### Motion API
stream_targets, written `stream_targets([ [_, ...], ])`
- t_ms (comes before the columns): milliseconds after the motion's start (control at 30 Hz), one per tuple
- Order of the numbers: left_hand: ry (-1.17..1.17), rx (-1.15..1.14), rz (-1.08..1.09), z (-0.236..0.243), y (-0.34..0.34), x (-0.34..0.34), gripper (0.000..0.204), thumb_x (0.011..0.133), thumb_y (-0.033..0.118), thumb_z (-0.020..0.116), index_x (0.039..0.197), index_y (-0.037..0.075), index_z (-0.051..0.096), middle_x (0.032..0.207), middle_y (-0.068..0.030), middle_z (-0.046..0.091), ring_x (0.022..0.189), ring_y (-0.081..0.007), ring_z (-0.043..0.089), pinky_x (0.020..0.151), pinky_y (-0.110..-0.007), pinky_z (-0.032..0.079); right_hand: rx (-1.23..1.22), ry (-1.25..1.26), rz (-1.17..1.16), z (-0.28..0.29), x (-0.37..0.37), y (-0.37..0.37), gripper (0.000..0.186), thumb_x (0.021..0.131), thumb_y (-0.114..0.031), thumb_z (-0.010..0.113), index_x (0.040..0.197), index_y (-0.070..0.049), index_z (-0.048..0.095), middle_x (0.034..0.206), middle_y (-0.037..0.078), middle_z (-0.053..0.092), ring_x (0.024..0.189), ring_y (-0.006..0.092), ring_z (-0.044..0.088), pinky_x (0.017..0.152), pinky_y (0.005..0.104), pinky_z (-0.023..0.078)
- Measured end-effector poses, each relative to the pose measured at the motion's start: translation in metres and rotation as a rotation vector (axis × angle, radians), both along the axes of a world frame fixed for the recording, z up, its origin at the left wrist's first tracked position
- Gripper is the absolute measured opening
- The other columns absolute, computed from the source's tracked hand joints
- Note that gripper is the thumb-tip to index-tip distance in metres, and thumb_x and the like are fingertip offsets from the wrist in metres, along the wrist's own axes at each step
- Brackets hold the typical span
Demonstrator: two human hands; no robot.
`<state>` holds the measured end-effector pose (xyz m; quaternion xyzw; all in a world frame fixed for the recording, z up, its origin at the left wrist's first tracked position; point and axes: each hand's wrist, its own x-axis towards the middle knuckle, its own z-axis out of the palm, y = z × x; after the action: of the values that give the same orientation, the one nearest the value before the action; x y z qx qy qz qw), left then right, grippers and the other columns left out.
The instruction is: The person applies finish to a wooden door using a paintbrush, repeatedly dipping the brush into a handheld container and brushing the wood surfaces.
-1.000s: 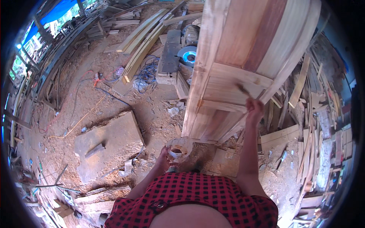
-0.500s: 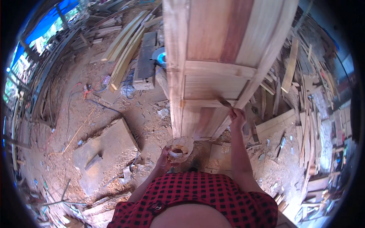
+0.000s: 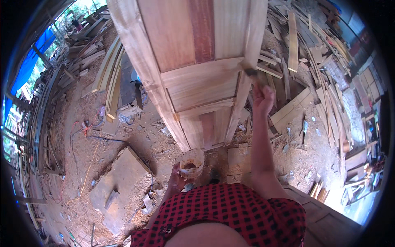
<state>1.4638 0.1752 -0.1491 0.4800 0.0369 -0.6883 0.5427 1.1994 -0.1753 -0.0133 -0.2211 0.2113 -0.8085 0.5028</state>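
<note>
A panelled wooden door (image 3: 197,86) stands upright before me, its boards pale with a darker reddish strip. My right hand (image 3: 263,99) is closed round the handle of a paintbrush (image 3: 249,71), whose dark bristles, a little blurred, lie at the door's right-hand stile. Low in front of my body, my left hand (image 3: 177,179) grips a clear plastic tub (image 3: 192,163) by its side. Some brownish stuff lies in the bottom of the tub and smears its wall.
Long planks (image 3: 110,84) and a dark bench-like block (image 3: 128,82) lie left of the door. A flat board (image 3: 119,191) with a wood offcut rests on the sawdust-strewn floor at lower left. Stacked timber scraps (image 3: 292,45) fill the right side. A cable (image 3: 107,139) crosses the floor.
My right hand has moved the brush up, from the lower rail to higher on the right stile. The view has turned, so the door appears further left and tilted. The tub stays in my left hand.
</note>
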Motion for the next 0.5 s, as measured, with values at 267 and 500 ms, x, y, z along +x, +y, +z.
stream_targets([
  [267, -0.031, 0.057, -0.051, 0.013, -0.003, -0.006, 0.087, 0.069, 0.061, 0.065, 0.136, 0.016, 0.033, 0.135, -0.0133, 0.037, 0.119, -0.0355, 0.042, 0.087, -0.058, 0.040, 0.620, 0.029, 0.049, -0.171, -0.035, 0.036, 0.012, 0.077, -0.001, 0.053, 0.089, -0.003, 0.052, 0.083, 0.011, 0.060, 0.071, 0.0232, 0.063, 0.060, 0.0299, 0.050],
  [500, -0.066, 0.047, -0.143, 0.036, -0.022, -0.021, 0.084, 0.072, 0.061, 0.062, 0.136, 0.015, 0.032, 0.134, -0.0135, 0.038, 0.118, -0.0347, 0.044, 0.087, -0.056, 0.041, 0.371, 0.220, -0.034, -0.083, -0.038, -0.017, 0.012, 0.076, -0.003, 0.056, 0.088, -0.004, 0.053, 0.079, 0.010, 0.058, 0.070, 0.0225, 0.064, 0.056, 0.0271, 0.050],
])
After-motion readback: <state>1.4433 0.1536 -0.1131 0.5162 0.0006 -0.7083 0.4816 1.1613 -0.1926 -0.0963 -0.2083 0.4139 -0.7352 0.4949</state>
